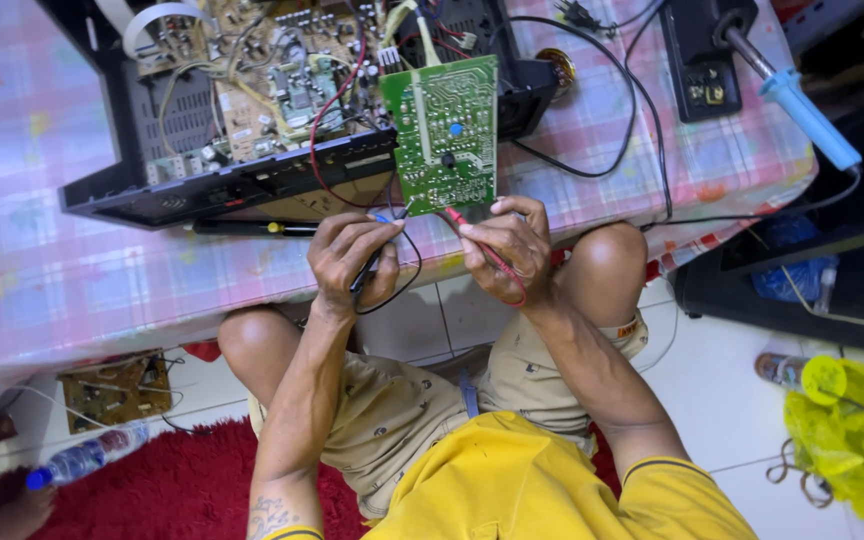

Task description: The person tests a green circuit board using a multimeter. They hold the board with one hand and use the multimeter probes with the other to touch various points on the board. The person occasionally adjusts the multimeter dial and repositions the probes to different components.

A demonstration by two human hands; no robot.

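The green circuit board (446,135) stands tilted just above both hands — thin, stiff, light, probably fragile, best held by its edges. The left hand (352,262) pinches a black probe (377,255); the right hand (507,248) pinches a red probe (472,235), both tips touching it.

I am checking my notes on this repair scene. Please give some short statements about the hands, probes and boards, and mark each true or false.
1. The left hand holds a black probe. True.
2. The right hand holds a blue probe. False: it holds a red probe.
3. Both probe tips point at the green circuit board. True.
4. The soldering iron lies on the floor. False: it rests in its stand on the table.
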